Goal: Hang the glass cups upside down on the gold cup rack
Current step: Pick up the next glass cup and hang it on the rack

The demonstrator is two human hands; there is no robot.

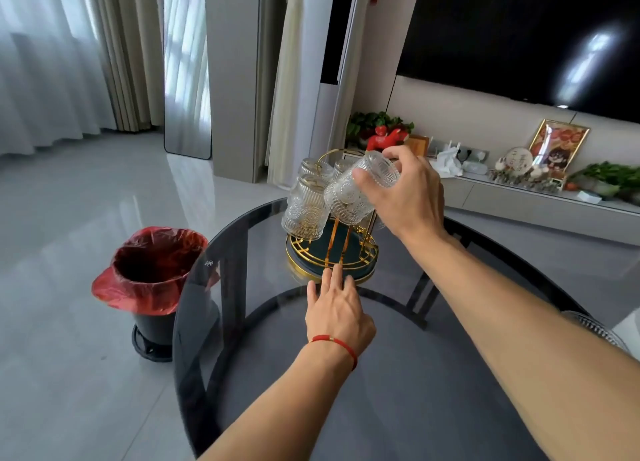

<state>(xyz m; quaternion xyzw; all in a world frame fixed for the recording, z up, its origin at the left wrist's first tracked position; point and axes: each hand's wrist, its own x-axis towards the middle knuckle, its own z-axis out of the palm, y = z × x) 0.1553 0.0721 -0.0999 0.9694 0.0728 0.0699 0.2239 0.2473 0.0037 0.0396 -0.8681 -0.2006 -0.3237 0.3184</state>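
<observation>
The gold cup rack (330, 253) stands on a round dark glass table (398, 374), with a gold ring handle on top and a dark green tray at its base. Several embossed glass cups hang on it upside down; the nearest hung cup (304, 211) is on the left side. My right hand (405, 190) grips another glass cup (360, 192) by its base, tilted mouth-down over the rack's front. My left hand (337, 308) lies flat with fingers apart, its fingertips touching the rack's base rim.
A black bin with a red bag (152, 277) stands on the floor left of the table. Behind are a low TV cabinet (540, 201) with ornaments and plants, a dark wall screen, a floor mirror and curtains.
</observation>
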